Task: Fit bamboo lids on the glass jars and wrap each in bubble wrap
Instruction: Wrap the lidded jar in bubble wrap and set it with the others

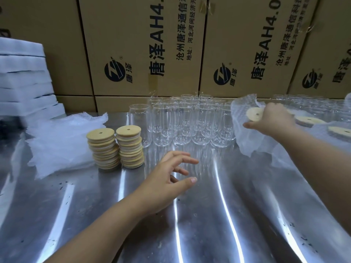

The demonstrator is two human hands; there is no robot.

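Note:
Several clear glass jars (186,122) stand bunched at the back middle of the steel table (209,215). Two stacks of round bamboo lids (115,147) with centre holes stand left of them. My right hand (271,118) grips a jar wrapped in bubble wrap (245,130), its bamboo lid (253,113) showing at the top, at the right of the jars. My left hand (171,177) hovers over the table in front of the jars, fingers spread and loosely curled, holding nothing.
A pile of bubble wrap sheets (60,141) lies at the left, with stacked white foam sheets (24,78) behind it. Wrapped, lidded jars (311,120) lie at the far right. Large printed cardboard boxes (144,46) wall off the back.

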